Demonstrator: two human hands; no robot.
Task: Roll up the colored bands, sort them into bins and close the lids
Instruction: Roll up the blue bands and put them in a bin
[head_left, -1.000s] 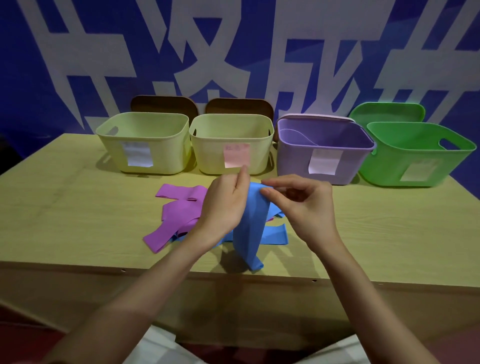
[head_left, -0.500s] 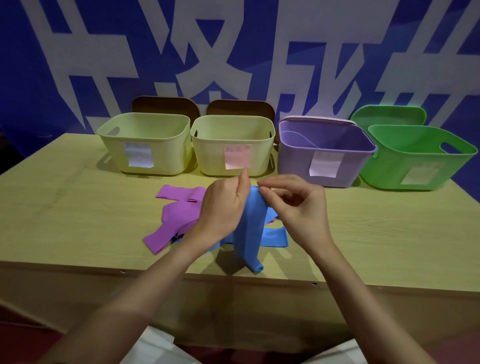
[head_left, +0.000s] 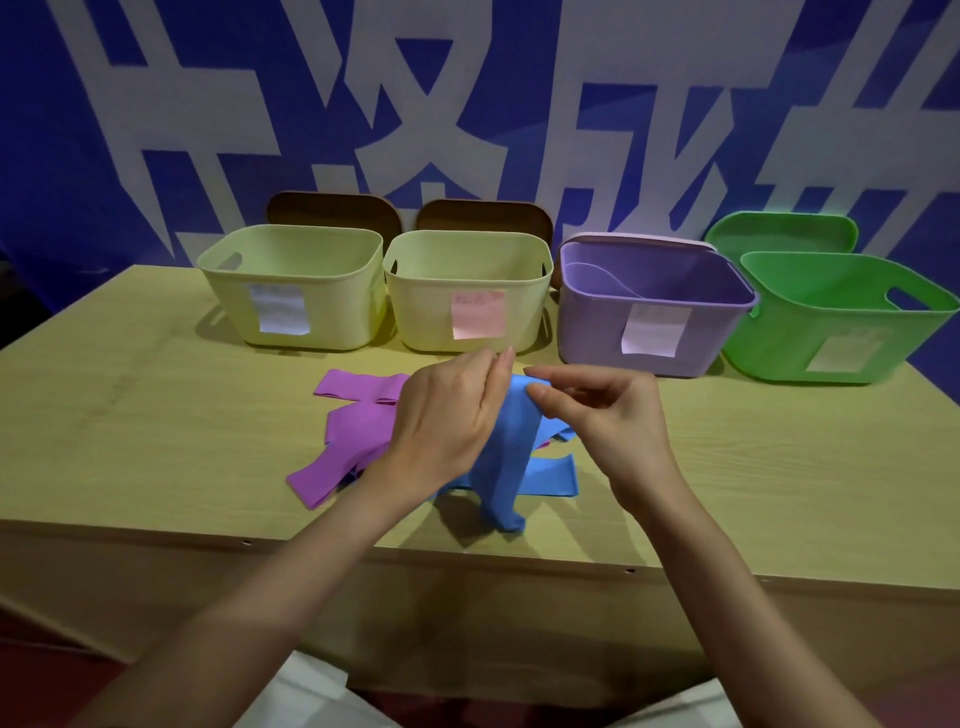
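Note:
A blue band (head_left: 506, 457) hangs above the table, its lower end touching the wood near the front edge. My left hand (head_left: 447, 415) and my right hand (head_left: 597, 410) both pinch its top end between fingers and thumb. Another blue band (head_left: 550, 475) lies flat beneath it. Purple bands (head_left: 353, 431) lie spread to the left, partly behind my left hand. Along the back stand a yellow bin with a white label (head_left: 296, 286), a yellow bin with a pink label (head_left: 467, 291), a purple bin (head_left: 654, 306) and a green bin (head_left: 841, 317), all open.
Two brown lids (head_left: 332, 213) lean on the blue wall behind the yellow bins. A pale purple lid (head_left: 639, 240) stands behind the purple bin, a green lid (head_left: 779, 234) behind the green one. The wooden table (head_left: 156, 415) has its front edge just below the hanging band.
Both hands stay at the top end of the blue band, their fingers shifting slightly as they work it. The band's lower end still touches the table.

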